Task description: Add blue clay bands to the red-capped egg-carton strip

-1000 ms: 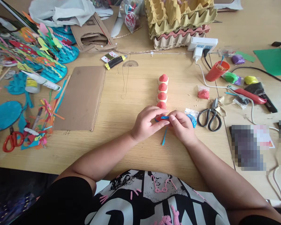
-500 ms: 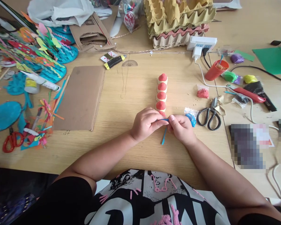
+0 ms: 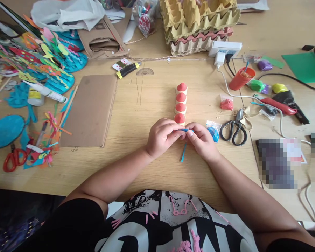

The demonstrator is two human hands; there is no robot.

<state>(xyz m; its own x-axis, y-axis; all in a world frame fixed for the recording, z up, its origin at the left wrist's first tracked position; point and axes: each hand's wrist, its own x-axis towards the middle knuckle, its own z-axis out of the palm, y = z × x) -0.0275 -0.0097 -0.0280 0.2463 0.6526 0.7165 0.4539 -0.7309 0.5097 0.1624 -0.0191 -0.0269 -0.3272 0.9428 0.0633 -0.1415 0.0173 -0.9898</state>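
Stretching right across the view, it's the desk (image 3: pixel 131 129), pale wood and busy at its edges. Biggest load on it: the egg trays (image 3: pixel 199 21), stacked at the far side, yellow ones on top of pink and grey. Over to the left lies the cardboard (image 3: pixel 88 110), flat, a brown slab with sticks and coloured strips along its left edge. Far right, a green sheet (image 3: pixel 303 68) lies near the back. Now to the centre, where both hands are at work, close together above the desk: the left hand (image 3: pixel 162 138) pinches between thumb and fingers, the right hand (image 3: pixel 203 141) does likewise from the other side, and both have hold of one blue strip (image 3: pixel 184 130) bridging the gap between them. Just beyond the fingertips runs the row (image 3: pixel 181 107), four red-topped pieces on pale bases, lined up away from the person. Right of the right hand, black scissors (image 3: pixel 239 115) lie with handles towards the person; way over left, red scissors (image 3: pixel 14 159) rest among paper scraps. Back right, an orange cup (image 3: pixel 240 79) leans over to one side. Between right hand and black scissors sits a blue packet (image 3: pixel 214 133), a red packet (image 3: pixel 226 103) farther back. And smallest here, a slim blue tool (image 3: pixel 183 154) on the desk, just below the hands.
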